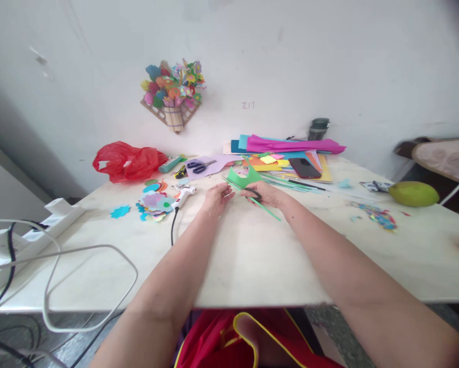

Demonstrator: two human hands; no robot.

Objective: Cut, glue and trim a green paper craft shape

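Observation:
Black-handled scissors (253, 193) are in my right hand (268, 194), its fingers wrapped round the handles. Their blades point left, along the near edge of a green foam or paper sheet (247, 177). A narrow green strip (268, 211) slants down to the right beneath my right hand. Just left of the scissors is my left hand (217, 198), fingers curled together close to the blades. Whatever those fingers pinch, if anything, is too small to make out.
Left of my hands lie a white glue gun (183, 196) and a pile of flower cutouts (156, 202). Behind are purple-handled scissors (201, 166), a red plastic bag (128, 162), coloured sheets (291, 145) and a phone (304, 168). A green mango-like fruit (413, 194) sits right; a power strip (33, 240) stands left.

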